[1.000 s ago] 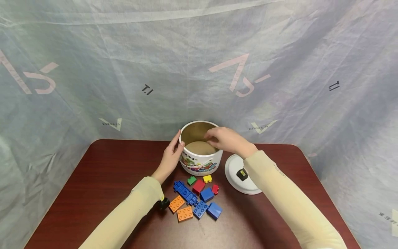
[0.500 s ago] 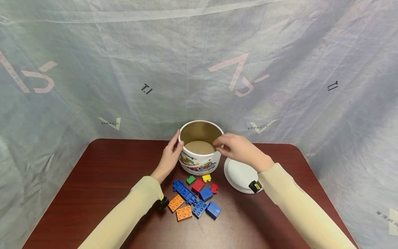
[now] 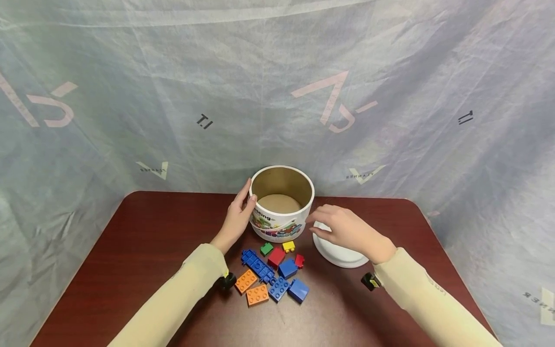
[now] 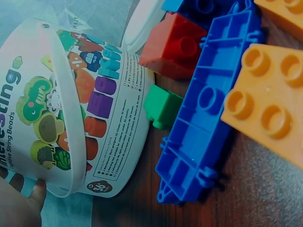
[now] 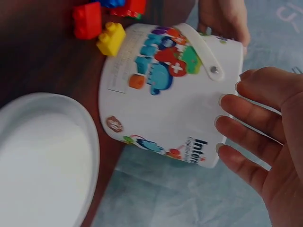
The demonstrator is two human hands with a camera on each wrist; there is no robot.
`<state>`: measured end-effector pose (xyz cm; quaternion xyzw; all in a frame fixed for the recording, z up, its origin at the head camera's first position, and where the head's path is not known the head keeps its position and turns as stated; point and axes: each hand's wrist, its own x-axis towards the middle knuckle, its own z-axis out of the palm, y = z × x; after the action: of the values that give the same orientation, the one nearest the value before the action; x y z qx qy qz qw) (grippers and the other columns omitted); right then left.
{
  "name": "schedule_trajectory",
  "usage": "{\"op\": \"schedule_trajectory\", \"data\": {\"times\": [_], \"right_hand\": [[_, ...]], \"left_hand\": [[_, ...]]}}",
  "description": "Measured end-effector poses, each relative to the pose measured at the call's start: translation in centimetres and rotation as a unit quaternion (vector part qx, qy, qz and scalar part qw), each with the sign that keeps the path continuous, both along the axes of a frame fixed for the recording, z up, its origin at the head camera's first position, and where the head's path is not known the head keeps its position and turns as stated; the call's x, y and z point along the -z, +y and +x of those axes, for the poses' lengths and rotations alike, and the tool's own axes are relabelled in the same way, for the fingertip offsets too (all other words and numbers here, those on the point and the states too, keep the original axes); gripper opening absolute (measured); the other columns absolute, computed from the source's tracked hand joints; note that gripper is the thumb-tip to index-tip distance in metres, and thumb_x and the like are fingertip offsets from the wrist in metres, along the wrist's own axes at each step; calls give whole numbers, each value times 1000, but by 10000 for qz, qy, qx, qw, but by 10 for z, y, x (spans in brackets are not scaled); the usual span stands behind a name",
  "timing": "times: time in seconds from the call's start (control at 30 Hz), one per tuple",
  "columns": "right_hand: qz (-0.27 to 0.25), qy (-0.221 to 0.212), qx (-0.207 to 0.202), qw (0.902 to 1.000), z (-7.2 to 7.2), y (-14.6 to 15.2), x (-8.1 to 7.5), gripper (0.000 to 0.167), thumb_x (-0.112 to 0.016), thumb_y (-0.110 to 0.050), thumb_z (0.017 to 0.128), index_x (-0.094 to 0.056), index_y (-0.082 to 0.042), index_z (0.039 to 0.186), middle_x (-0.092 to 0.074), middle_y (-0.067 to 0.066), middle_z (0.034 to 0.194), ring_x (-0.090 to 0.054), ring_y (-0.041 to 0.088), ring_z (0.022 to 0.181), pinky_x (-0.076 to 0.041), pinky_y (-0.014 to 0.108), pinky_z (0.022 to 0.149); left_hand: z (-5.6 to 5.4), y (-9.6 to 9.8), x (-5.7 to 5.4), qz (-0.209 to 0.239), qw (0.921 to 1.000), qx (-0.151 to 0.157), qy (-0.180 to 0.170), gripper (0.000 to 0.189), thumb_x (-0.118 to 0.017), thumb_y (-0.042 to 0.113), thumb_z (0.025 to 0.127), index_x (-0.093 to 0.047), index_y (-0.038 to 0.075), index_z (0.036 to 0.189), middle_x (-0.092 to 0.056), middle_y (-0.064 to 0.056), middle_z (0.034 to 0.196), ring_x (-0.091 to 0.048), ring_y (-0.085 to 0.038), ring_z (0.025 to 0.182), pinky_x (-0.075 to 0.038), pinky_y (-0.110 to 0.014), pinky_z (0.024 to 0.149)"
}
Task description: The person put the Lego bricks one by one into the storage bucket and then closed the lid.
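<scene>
Our left hand rests against the left wall of the white tub, thumb at the rim and fingers curved along the side, steadying it at the back middle of the table. Our right hand hovers between the tub and the white lid lying flat just to its right; the fingers are loosely spread and, from the wrist view, grip nothing.

The tub looks like thin card or plastic with a printed wrap and a strap handle (light, we judge, since it looks empty inside, and easy to tip). Its wall should be stiff enough for a grip from both sides, or a lift by the handle. The lid seems rigid and slick; its edge is the place to take it.

One tub, one lid. In front of the tub lies a cluster of bricks: four blue, two orange, two red, one green, one yellow.
</scene>
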<state>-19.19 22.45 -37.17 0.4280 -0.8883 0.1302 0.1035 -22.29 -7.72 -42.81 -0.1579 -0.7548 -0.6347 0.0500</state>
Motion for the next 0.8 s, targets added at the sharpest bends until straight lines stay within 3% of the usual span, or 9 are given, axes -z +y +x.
{"op": "schedule_trajectory", "data": {"times": [0.33,0.63,0.8], "right_hand": [[-27,-85,-188,9998,10,-3,34,22,-83,-14,88,-75,-10,108,-73,0,101,-68,16,94,-59,36,85],[-56,-533,-45,9986,18,-2,75,21,-82,-18,91,-75,-10,109,-72,1,101,-66,15,93,-58,34,83],[-133,-671,114,9976,22,-1,93,24,-82,-20,91,-74,-10,111,-71,-1,103,-67,15,96,-58,36,87]], "left_hand": [[-2,-1,0,-10,10000,22,-12,61,-49,11,111,-23,1,165,-25,-20,169,-46,-41,143,-35,-52,120],[-4,0,3,-7,10000,-8,72,60,-49,11,111,-24,0,164,-23,-19,170,-29,-37,154,-32,-54,121],[-3,0,3,-44,10000,-32,81,60,-49,11,111,-24,-1,164,-23,-19,170,-27,-37,155,-31,-54,121]]}}
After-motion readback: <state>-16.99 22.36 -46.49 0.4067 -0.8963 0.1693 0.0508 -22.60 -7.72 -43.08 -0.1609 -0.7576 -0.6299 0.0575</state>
